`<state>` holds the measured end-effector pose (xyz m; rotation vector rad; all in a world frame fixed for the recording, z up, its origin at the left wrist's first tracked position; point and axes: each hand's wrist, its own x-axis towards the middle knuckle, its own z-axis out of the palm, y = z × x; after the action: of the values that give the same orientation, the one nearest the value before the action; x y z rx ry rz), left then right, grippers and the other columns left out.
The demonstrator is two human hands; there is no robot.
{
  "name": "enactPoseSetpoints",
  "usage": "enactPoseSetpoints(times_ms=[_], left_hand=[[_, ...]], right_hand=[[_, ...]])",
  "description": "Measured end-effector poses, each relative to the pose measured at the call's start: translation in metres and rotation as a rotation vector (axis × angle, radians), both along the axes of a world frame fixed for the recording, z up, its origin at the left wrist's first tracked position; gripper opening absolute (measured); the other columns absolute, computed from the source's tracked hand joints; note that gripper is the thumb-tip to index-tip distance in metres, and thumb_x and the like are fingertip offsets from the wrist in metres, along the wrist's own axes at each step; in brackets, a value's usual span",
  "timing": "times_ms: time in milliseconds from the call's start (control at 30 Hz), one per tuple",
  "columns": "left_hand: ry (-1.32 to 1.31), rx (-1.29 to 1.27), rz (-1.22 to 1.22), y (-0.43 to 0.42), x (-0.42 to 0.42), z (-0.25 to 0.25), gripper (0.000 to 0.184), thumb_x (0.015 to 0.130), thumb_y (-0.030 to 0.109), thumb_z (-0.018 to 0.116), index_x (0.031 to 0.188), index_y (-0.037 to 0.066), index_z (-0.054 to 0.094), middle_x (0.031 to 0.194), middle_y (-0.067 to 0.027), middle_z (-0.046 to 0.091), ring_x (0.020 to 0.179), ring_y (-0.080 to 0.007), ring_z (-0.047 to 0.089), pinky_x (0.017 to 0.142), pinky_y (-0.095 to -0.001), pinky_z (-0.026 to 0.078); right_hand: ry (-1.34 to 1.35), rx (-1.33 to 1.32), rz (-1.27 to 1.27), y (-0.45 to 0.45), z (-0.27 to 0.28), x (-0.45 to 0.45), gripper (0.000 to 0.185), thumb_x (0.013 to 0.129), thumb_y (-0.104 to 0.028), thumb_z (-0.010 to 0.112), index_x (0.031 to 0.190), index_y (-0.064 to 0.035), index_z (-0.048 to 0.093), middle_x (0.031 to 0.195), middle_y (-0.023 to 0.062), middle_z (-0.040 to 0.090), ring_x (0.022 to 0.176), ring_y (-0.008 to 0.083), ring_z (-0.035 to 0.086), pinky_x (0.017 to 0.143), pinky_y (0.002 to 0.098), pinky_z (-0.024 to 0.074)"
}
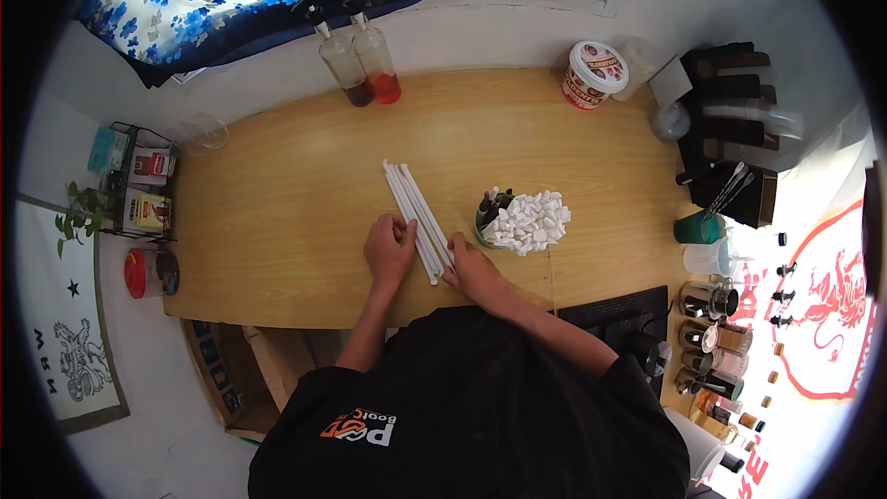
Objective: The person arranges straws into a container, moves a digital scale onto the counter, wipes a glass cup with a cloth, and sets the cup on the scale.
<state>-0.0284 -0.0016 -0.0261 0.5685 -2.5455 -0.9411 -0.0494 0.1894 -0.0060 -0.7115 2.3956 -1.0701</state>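
A few long white paper-wrapped straws (415, 222) lie side by side on the wooden table, slanting from upper left to lower right. My left hand (390, 248) is curled against their left side, thumb and fingers closed on them around the middle. From the right, my right hand (473, 270) pinches at their lower right edge, and its fingertips are partly hidden. Just beyond my right hand stands a cup packed with many white-wrapped straws (528, 222), their ends pointing up at me. Several dark straws (493, 205) stick up at that cup's left side.
Two bottles with red liquid (374, 69) stand at the table's (277, 194) far edge. A white-lidded tub (594, 76) is at the back right. A wire rack (139, 180) and red-lidded jar (141, 273) sit left. Bottles, jars and a black mat (621, 319) line the right.
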Motion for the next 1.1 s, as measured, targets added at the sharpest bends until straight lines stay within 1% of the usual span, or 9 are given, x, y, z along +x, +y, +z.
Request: enactPoseSetpoints(times_ms=[67, 233, 333, 400, 533, 667, 867, 1000, 1100], left_hand=[[-0.01, 0.025, -0.007, -0.001, 0.001, -0.001, 0.031, 0.09, 0.031, 0.075, 0.08, 0.008, 0.057, 0.071, -0.0062, 0.052, 0.068, -0.0266, 0.055, 0.062, -0.0416, 0.044], [0.029, 0.077, 0.003, -0.002, 0.001, -0.005, 0.03, 0.091, 0.032, 0.075, 0.084, 0.007, 0.059, 0.075, -0.0067, 0.059, 0.072, -0.0259, 0.059, 0.066, -0.0396, 0.047], [0.043, 0.125, -0.002, -0.003, 0.001, -0.006, 0.029, 0.092, 0.031, 0.075, 0.087, 0.006, 0.06, 0.078, -0.0072, 0.062, 0.075, -0.0253, 0.062, 0.068, -0.0381, 0.048], [0.054, 0.141, -0.006, -0.003, 0.003, -0.006, 0.028, 0.092, 0.03, 0.075, 0.089, 0.006, 0.061, 0.079, -0.0075, 0.063, 0.076, -0.0249, 0.063, 0.069, -0.0375, 0.049], [0.078, 0.3, -0.031, -0.005, 0.003, -0.006, 0.024, 0.095, 0.023, 0.073, 0.093, 0.003, 0.06, 0.076, -0.0062, 0.061, 0.07, -0.0187, 0.06, 0.065, -0.0326, 0.048], [0.155, 0.405, -0.066, 0.001, 0.004, 0.0, 0.019, 0.096, 0.016, 0.071, 0.095, 0.001, 0.059, 0.073, -0.0045, 0.057, 0.065, -0.0122, 0.054, 0.06, -0.0277, 0.045], [0.086, 0.367, -0.175, 0.012, 0.005, 0.023, 0.02, 0.097, 0.017, 0.071, 0.096, 0.002, 0.058, 0.072, -0.0032, 0.057, 0.062, -0.0109, 0.051, 0.058, -0.0278, 0.044], [0.062, 0.375, -0.18, 0.014, 0.002, 0.028, 0.022, 0.097, 0.019, 0.071, 0.096, 0.002, 0.058, 0.071, -0.0026, 0.056, 0.061, -0.0106, 0.051, 0.058, -0.0272, 0.043], [0.044, 0.454, -0.178, 0.016, 0.0, 0.028, 0.016, 0.101, 0.016, 0.066, 0.099, 0.002, 0.058, 0.074, 0.0009, 0.056, 0.064, -0.0057, 0.049, 0.058, -0.0249, 0.041]], right_hand=[[-0.018, 0.048, -0.01, 0.0, 0.007, 0.001, 0.041, 0.09, -0.014, 0.07, 0.116, 0.0003, 0.042, 0.104, 0.0292, 0.065, 0.091, 0.0489, 0.068, 0.078, 0.0545, 0.0573], [0.002, 0.101, -0.012, 0.004, -0.001, 0.003, 0.037, 0.095, -0.024, 0.067, 0.112, 0.002, 0.049, 0.085, 0.0272, 0.069, 0.082, 0.0485, 0.069, 0.075, 0.0546, 0.0577], [0.041, 0.062, -0.009, 0.009, -0.007, 0.002, 0.031, 0.096, -0.022, 0.067, 0.105, 0.0035, 0.053, 0.084, 0.0318, 0.067, 0.082, 0.0502, 0.067, 0.072, 0.0559, 0.0545], [0.033, 0.084, -0.005, 0.011, -0.007, 0.002, 0.03, 0.095, -0.022, 0.067, 0.102, 0.0041, 0.054, 0.084, 0.0316, 0.066, 0.082, 0.0503, 0.067, 0.072, 0.0557, 0.0545], [0.067, 0.102, 0.0, 0.008, -0.007, 0.001, 0.029, 0.093, -0.021, 0.068, 0.097, 0.0053, 0.056, 0.083, 0.0303, 0.066, 0.081, 0.05, 0.067, 0.074, 0.0551, 0.0551], [0.052, 0.14, 0.001, 0.008, -0.009, 0.002, 0.031, 0.091, -0.021, 0.07, 0.096, 0.006, 0.057, 0.084, 0.0301, 0.067, 0.082, 0.0496, 0.067, 0.075, 0.0549, 0.0556], [0.059, 0.156, 0.01, 0.01, -0.007, 0.002, 0.033, 0.088, -0.021, 0.072, 0.097, 0.0063, 0.057, 0.084, 0.03, 0.067, 0.082, 0.0481, 0.068, 0.076, 0.0545, 0.0562], [-0.017, 0.038, -0.009, 0.017, 0.005, 0.002, 0.032, 0.088, -0.02, 0.073, 0.099, 0.0065, 0.059, 0.088, 0.0288, 0.068, 0.084, 0.0455, 0.07, 0.076, 0.053, 0.0556], [-0.145, -0.064, -0.017, 0.019, 0.022, 0.003, 0.031, 0.088, -0.021, 0.073, 0.099, 0.0052, 0.06, 0.088, 0.0276, 0.069, 0.084, 0.0453, 0.069, 0.076, 0.0516, 0.0555]])
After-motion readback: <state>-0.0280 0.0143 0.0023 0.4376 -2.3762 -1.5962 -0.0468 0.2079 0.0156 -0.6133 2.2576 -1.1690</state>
